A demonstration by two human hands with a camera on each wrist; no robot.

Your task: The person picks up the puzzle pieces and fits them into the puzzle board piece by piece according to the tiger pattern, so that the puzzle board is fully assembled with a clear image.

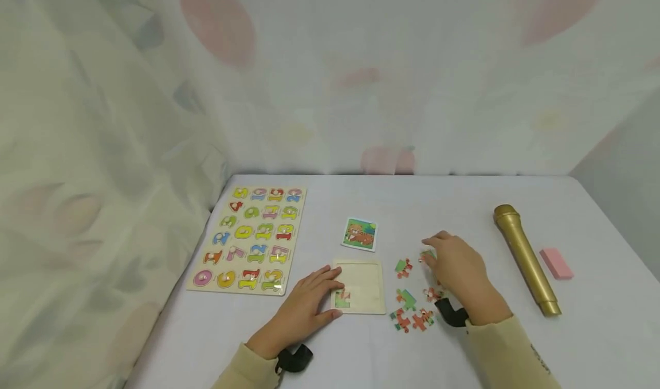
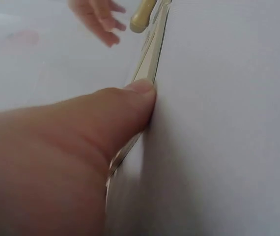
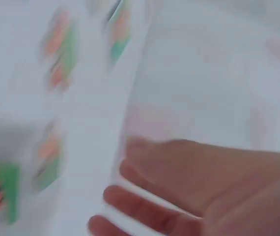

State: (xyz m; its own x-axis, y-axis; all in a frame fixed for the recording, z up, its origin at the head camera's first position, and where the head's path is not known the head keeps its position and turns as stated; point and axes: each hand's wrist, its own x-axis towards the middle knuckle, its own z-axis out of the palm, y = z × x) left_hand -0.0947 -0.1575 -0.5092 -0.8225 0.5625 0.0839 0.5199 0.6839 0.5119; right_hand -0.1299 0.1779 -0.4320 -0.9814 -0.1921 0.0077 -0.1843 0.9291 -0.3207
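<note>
My left hand [image 1: 304,310] rests on the left side of a pale wooden puzzle tray [image 1: 368,309], fingers over its edge; in the left wrist view the thumb [image 2: 130,105] presses the tray's side. One green and orange piece [image 1: 342,299] lies in the tray's lower left corner. Over the loose puzzle pieces [image 1: 407,299] to the right of the tray, my right hand [image 1: 461,271] hovers with fingers relaxed, partly covering some of them. In the right wrist view its fingers [image 3: 145,206] hold nothing, and pieces [image 3: 61,49] appear blurred at the left.
A tiger picture card [image 1: 360,234] lies behind the tray. On the left is a number board [image 1: 242,246]. A gold microphone-shaped object [image 1: 526,260] and a pink block [image 1: 557,263] lie on the right. Curtains [image 1: 412,74] stand behind the white table.
</note>
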